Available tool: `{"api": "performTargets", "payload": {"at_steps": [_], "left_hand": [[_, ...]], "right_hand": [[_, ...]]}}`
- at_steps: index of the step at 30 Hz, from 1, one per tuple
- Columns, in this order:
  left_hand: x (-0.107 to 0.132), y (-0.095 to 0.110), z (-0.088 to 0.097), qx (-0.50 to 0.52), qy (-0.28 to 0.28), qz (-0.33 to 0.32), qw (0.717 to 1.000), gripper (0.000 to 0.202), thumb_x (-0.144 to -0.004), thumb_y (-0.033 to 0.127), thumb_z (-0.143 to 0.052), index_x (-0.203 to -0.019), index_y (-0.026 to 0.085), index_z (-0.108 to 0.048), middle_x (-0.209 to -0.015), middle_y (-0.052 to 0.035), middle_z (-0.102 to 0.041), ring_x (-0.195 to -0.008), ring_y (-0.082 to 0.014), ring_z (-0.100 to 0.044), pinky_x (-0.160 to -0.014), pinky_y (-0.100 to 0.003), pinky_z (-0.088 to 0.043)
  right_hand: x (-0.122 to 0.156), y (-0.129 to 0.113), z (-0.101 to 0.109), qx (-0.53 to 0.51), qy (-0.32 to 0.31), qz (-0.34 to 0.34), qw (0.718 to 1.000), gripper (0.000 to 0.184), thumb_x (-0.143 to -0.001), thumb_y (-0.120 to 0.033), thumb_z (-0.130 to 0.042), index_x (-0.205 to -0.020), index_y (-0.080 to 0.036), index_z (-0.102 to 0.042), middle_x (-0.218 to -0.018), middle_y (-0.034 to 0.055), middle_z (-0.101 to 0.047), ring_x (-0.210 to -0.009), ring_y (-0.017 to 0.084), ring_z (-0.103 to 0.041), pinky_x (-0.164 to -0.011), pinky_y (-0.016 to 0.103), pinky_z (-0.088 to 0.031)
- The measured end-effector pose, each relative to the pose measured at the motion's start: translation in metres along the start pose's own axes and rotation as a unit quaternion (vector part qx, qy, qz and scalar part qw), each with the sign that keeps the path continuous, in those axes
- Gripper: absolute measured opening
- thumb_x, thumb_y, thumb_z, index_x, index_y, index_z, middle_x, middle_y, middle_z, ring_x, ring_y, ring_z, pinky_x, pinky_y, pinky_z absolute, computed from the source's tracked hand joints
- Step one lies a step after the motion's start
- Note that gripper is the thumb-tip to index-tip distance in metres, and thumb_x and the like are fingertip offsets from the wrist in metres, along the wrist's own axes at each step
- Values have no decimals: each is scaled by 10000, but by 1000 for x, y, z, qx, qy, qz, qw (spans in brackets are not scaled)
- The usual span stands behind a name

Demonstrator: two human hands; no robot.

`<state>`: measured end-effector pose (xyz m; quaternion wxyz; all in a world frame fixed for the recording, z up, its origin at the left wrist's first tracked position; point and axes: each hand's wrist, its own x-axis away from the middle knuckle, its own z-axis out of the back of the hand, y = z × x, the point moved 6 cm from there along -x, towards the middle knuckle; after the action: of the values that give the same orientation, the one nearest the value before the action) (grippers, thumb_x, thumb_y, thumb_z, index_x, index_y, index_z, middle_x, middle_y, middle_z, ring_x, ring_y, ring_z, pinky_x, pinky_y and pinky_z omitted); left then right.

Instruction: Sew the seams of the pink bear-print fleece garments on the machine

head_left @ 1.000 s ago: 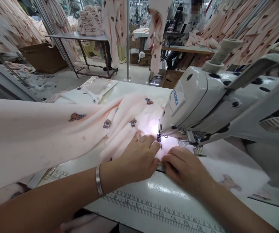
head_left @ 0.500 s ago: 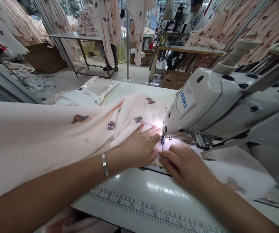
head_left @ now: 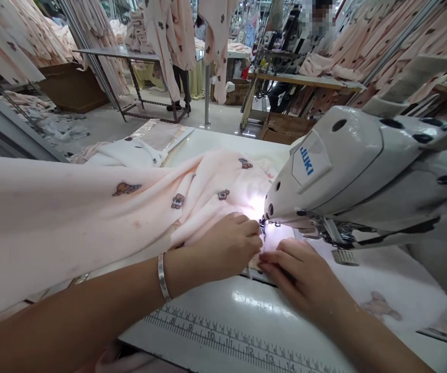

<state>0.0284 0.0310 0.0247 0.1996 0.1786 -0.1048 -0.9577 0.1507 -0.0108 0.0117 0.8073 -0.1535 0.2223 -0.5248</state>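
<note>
Pale pink plush fabric [head_left: 138,223] with small bear prints spreads from the left across the white sewing table and under the head of a JUKI sewing machine [head_left: 335,166]. My left hand [head_left: 229,246], a silver bangle on its wrist, has its fingers curled and pinched on the fabric edge just left of the lit presser foot [head_left: 262,226]. Close in front of the foot, my right hand [head_left: 301,269] pinches the same fabric edge between thumb and fingers. More of the fabric lies right of the machine's needle area, under my right forearm. My fingertips hide the exact edge held.
A ruler scale [head_left: 227,342] runs along the table's front. Behind the fabric lie a folded white piece [head_left: 126,153] and a clear plastic packet [head_left: 161,133]. Beyond stand a metal table [head_left: 118,53], cardboard boxes [head_left: 285,127] and hanging garments [head_left: 172,36]. Another person sits at a machine behind.
My left hand has gone from lying flat with fingers spread on the fabric to curled and pinching near the presser foot. My right hand stays nearly in place. The view has shifted slightly.
</note>
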Motion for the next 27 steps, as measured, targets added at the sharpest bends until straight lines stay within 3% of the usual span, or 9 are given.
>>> {"api": "performTargets", "payload": {"at_steps": [3, 5, 7, 13, 16, 20, 23, 25, 27], "left_hand": [[-1, -2, -4, 3, -7, -10, 1000, 200, -896, 126, -436, -833, 163, -622, -883, -58, -597, -823, -154, -510, -768, -300, -415], [-1, -2, -5, 4, 1, -8, 1000, 202, -899, 130, -437, -831, 168, -624, -885, -57, -598, -814, -151, -509, -767, -303, -410], [0, -2, -5, 7, 10, -5, 1000, 204, -902, 137, -438, -831, 172, -625, -883, -52, -601, -814, -149, -509, -772, -309, -405], [2, -2, -3, 13, 29, 11, 999, 211, -916, 163, -437, -824, 171, -627, -863, -32, -614, -828, -148, -515, -823, -330, -394], [-2, -5, -2, 17, 34, 13, 999, 226, -917, 175, -451, -779, 171, -630, -879, -18, -620, -842, -142, -523, -850, -335, -386], [-14, -16, -3, 12, 37, 43, 998, 246, -925, 252, -493, -745, 187, -647, -848, -3, -617, -821, -133, -534, -861, -340, -382], [-26, -30, -2, -13, 0, 72, 997, 243, -910, 282, -520, -732, 180, -651, -801, -19, -599, -811, -153, -536, -824, -338, -403], [-28, -39, 5, -57, -24, 68, 996, 216, -913, 249, -491, -790, 186, -657, -889, -46, -609, -915, -194, -542, -848, -364, -407], [-18, -49, 19, -113, -34, 103, 988, 171, -903, 239, -486, -938, 207, -650, -1040, -76, -608, -1021, -243, -533, -860, -406, -412]], "right_hand": [[-2, 19, 14, -91, 93, -96, 987, 364, -925, -421, -404, -795, -221, -679, -685, 20, -637, -613, 144, -603, -578, 270, -484], [-1, 31, 21, -94, 156, -139, 973, 485, -960, -430, -285, -788, -189, -669, -654, 39, -651, -571, 150, -615, -563, 277, -512], [2, 38, 23, -74, 180, -153, 969, 504, -970, -421, -255, -825, -172, -669, -684, 54, -671, -586, 157, -633, -581, 285, -530], [11, 37, 20, 34, 119, -95, 988, 293, -845, -475, -546, -956, -256, -707, -963, 46, -708, -874, 241, -659, -755, 365, -527], [10, 35, 17, 94, 91, -68, 989, 326, -858, -473, -505, -1024, -269, -698, -1060, 68, -686, -904, 268, -648, -814, 428, -502], [5, 40, 12, 156, 86, -79, 981, 370, -904, -444, -417, -1097, -258, -672, -1060, 91, -684, -980, 284, -623, -883, 475, -465], [4, 45, 7, 193, 91, -93, 973, 341, -906, -415, -427, -1096, -265, -667, -1017, 81, -696, -1001, 282, -615, -887, 473, -463], [5, 49, 7, 211, 99, -95, 968, 320, -900, -392, -444, -1095, -264, -662, -1010, 75, -698, -995, 281, -618, -867, 463, -474], [7, 51, 9, 224, 112, -90, 964, 299, -899, -352, -444, -1059, -248, -673, -981, 82, -702, -961, 287, -628, -817, 458, -491]]}}
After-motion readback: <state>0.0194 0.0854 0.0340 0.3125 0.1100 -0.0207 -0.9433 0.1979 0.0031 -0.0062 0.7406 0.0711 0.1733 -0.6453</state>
